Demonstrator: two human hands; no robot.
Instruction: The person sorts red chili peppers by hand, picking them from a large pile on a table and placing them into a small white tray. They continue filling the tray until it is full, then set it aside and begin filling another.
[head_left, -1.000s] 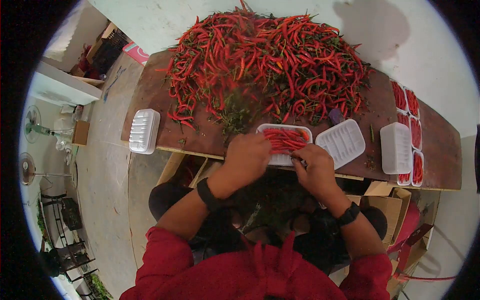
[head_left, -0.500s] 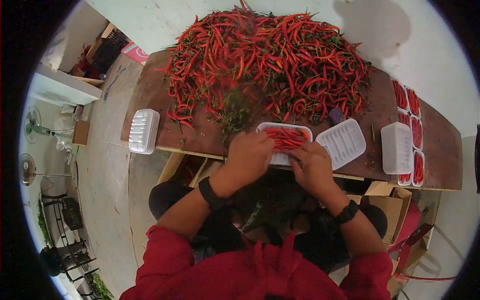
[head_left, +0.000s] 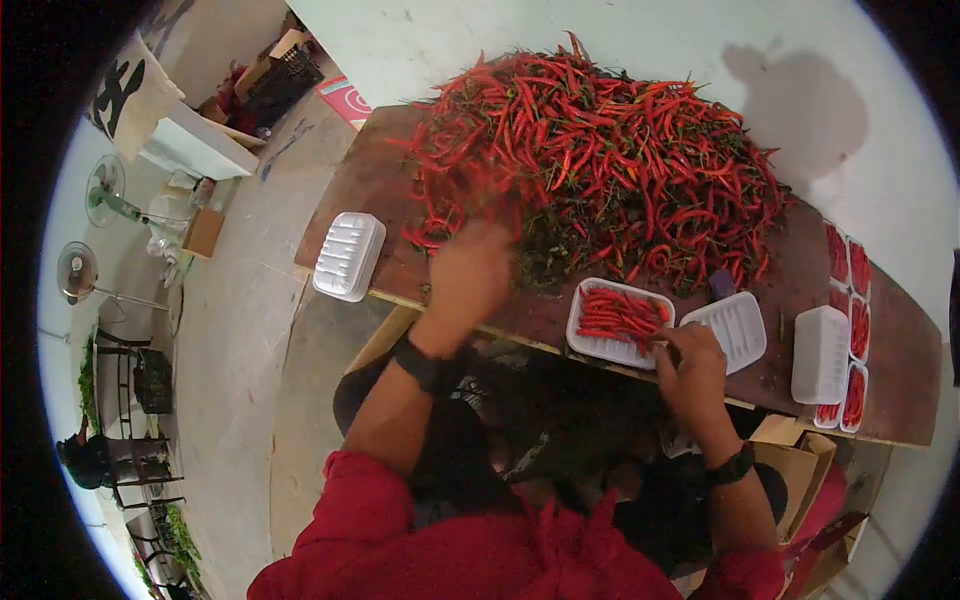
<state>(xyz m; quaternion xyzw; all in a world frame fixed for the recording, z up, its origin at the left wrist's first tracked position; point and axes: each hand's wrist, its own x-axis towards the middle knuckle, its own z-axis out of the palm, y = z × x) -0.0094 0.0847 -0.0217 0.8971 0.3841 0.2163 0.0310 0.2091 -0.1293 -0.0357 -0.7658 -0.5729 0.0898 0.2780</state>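
Two hands show. I see the right hand (head_left: 690,365) touching the near right corner of the white foam tray of red chillies (head_left: 618,322), fingers (head_left: 668,342) pressed together. The left hand (head_left: 468,275), blurred, is left of this tray, at the chilli pile (head_left: 610,160) behind it; its fingers I cannot tell.

A brown wooden table (head_left: 365,190) carries it all. A big heap of red chillies (head_left: 610,150) fills its far side, with green stem litter (head_left: 545,255) at the heap's near edge. On the left corner sits a stack of white trays (head_left: 347,256). Along the near edge there's a part-filled tray (head_left: 620,322), just beside it an empty tray (head_left: 738,330), then an upturned tray stack (head_left: 818,354). Filled trays (head_left: 858,300) line the right end.
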